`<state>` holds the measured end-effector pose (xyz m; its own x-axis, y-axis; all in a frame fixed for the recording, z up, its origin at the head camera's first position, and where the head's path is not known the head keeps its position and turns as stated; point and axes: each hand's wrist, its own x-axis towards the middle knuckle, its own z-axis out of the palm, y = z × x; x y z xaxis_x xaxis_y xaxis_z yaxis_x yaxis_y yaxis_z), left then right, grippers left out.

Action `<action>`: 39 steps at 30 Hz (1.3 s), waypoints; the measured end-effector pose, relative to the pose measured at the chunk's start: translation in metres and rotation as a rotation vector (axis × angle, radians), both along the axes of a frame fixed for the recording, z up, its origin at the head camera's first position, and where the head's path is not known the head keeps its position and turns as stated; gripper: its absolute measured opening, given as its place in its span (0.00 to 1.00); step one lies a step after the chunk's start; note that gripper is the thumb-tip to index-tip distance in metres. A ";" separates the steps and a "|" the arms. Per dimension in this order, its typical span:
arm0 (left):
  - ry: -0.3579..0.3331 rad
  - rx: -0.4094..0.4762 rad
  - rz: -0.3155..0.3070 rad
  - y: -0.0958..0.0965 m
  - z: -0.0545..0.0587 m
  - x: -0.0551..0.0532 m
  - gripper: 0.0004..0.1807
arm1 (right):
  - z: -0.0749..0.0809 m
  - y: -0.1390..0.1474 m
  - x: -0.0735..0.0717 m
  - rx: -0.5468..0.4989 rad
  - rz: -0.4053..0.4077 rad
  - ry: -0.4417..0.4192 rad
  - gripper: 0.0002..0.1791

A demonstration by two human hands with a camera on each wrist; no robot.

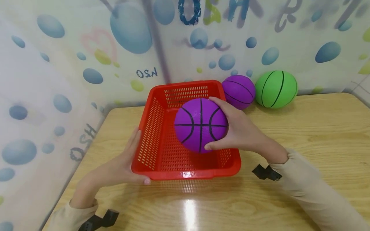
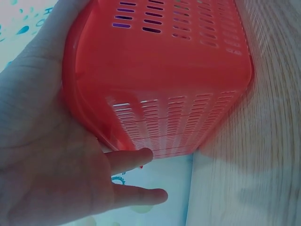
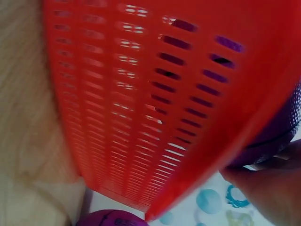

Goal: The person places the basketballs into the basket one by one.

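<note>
In the head view, my right hand (image 1: 235, 128) grips a purple basketball (image 1: 199, 125) with black lines from its right side, thumb low and fingers at the top. The ball is over the inside of a red plastic basket (image 1: 186, 175) with slotted walls; whether it touches the bottom I cannot tell. My left hand (image 1: 124, 166) rests against the basket's near left corner, thumb along the front rim and fingers along the left side. The left wrist view shows two fingers (image 2: 136, 193) of that hand straight and off the wall. Through the basket's slots, the right wrist view shows purple.
Behind the basket's right back corner sits a second purple ball (image 1: 238, 91), with a green ball (image 1: 276, 89) beside it. Everything stands on a wooden table (image 1: 312, 134). A wall with blue spots (image 1: 226, 62) runs along its back and left.
</note>
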<state>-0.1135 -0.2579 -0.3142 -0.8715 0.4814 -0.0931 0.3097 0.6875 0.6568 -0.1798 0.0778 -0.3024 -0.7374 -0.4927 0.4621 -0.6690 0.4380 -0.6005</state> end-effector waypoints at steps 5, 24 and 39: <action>0.003 0.000 -0.003 -0.001 0.000 0.001 0.67 | -0.009 -0.004 -0.003 0.050 -0.002 -0.010 0.58; -0.027 0.003 0.011 0.000 0.001 0.001 0.66 | -0.021 -0.007 -0.006 0.137 0.045 -0.014 0.58; -0.011 -0.025 0.020 0.000 0.000 0.001 0.66 | -0.022 -0.012 0.000 0.351 0.055 0.045 0.58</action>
<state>-0.1128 -0.2583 -0.3139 -0.8797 0.4616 -0.1146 0.2888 0.7098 0.6425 -0.1797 0.0654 -0.3244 -0.6880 -0.6657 0.2891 -0.7198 0.5749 -0.3891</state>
